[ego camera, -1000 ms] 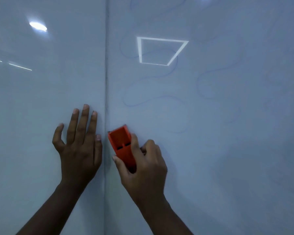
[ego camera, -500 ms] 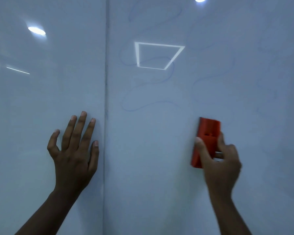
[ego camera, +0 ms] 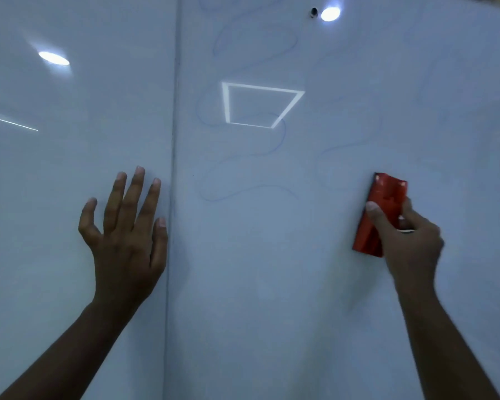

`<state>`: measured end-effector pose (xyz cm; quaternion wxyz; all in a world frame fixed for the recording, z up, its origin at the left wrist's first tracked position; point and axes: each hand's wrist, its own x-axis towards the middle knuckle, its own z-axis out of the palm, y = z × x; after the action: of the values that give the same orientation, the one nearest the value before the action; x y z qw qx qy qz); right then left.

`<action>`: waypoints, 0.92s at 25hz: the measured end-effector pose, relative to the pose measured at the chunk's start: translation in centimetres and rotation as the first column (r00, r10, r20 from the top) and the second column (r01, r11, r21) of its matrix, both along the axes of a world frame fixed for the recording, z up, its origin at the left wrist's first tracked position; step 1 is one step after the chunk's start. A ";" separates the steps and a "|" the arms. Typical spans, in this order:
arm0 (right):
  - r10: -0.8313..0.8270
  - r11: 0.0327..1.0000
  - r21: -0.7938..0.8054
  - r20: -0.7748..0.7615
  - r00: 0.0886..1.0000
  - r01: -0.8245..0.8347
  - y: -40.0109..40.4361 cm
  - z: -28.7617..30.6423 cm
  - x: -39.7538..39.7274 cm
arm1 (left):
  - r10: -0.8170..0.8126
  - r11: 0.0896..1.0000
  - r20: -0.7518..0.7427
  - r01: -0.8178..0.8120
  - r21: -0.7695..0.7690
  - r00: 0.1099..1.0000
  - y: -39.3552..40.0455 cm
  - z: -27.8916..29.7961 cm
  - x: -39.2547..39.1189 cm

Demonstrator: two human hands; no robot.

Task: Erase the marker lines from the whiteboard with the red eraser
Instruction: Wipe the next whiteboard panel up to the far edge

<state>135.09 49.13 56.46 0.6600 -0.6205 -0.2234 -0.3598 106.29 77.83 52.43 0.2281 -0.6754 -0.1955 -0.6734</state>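
Note:
The whiteboard [ego camera: 257,284] fills the view. Faint blue wavy marker lines [ego camera: 243,193] curl across its upper middle and right. My right hand [ego camera: 407,238] grips the red eraser [ego camera: 383,203], thumb on its left side, and holds it flat against the board at the right, just below a faint loop of line. My left hand [ego camera: 127,226] rests flat on the board's left panel with fingers spread, touching nothing else.
A vertical seam [ego camera: 172,197] between two board panels runs just right of my left hand. Ceiling lights reflect in the board as a bright square outline [ego camera: 260,106] and round spots [ego camera: 329,13]. A small dark dot [ego camera: 314,11] sits near the top.
My right hand has swept the eraser from beside the seam to the right side of the board. The lowest stretch of wavy line is fainter. My left hand has stayed flat.

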 end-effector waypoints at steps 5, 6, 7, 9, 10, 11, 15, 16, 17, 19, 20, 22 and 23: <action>0.016 0.981 -0.194 0.189 0.982 0.021 5.4 -5.0 -7.1 | 0.028 1.000 -0.002 -0.028 -0.010 1.000 0.6 -1.8 0.9; 0.032 0.968 -0.250 0.229 0.973 0.027 6.3 -5.9 -8.6 | 0.032 0.999 -0.001 -0.032 -0.011 0.999 0.7 -1.8 1.0; 0.040 0.952 -0.301 0.278 0.960 0.048 7.3 -6.4 -10.0 | 0.037 0.999 0.001 -0.036 -0.012 0.999 0.8 -1.7 1.0; 0.039 0.927 -0.358 0.394 0.918 0.114 9.4 -6.2 -12.4 | 0.038 0.999 0.002 -0.038 -0.010 0.999 0.7 -1.8 1.1; 0.037 0.918 -0.370 0.439 0.898 0.143 10.3 -5.5 -13.4 | 0.038 0.999 -0.001 -0.038 -0.012 0.999 0.7 -2.1 1.2; 0.037 0.912 -0.377 0.472 0.881 0.164 11.1 -4.4 -14.3 | 0.042 0.999 -0.002 -0.042 -0.014 0.999 0.6 -2.4 1.2; -0.021 0.920 -0.326 0.514 0.857 0.219 12.8 2.5 -15.6 | 0.060 0.998 -0.013 -0.061 -0.016 0.998 0.1 -3.5 1.0; -0.014 0.924 -0.324 0.496 0.868 0.200 13.0 4.3 -15.5 | 0.068 0.998 -0.013 -0.069 -0.011 0.998 -0.1 -3.3 0.7; -0.003 0.926 -0.331 0.472 0.881 0.181 13.0 5.7 -15.4 | 0.072 0.997 -0.008 -0.072 -0.010 0.997 -0.2 -3.0 0.3; 0.000 0.930 -0.323 0.472 0.881 0.173 13.1 6.6 -15.1 | 0.073 0.997 0.012 -0.073 -0.012 0.997 -0.4 -1.9 -0.4; -0.003 0.931 -0.316 0.496 0.868 0.184 13.0 6.0 -15.2 | 0.076 0.997 0.023 -0.076 -0.014 0.997 -0.4 -1.2 -0.8; 0.010 0.918 -0.333 0.558 0.830 0.213 12.8 3.4 -15.4 | 0.086 0.996 0.030 -0.086 -0.009 0.996 -0.3 0.3 -1.1; 0.026 0.910 -0.348 0.592 0.806 0.226 12.7 2.0 -15.4 | 0.091 0.996 0.024 -0.091 -0.004 0.996 -0.2 1.2 -1.1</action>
<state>119.67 61.80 58.44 0.3970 -0.6128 -0.4501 -0.5140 105.16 77.62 53.64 0.2551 -0.6582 -0.2300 -0.6700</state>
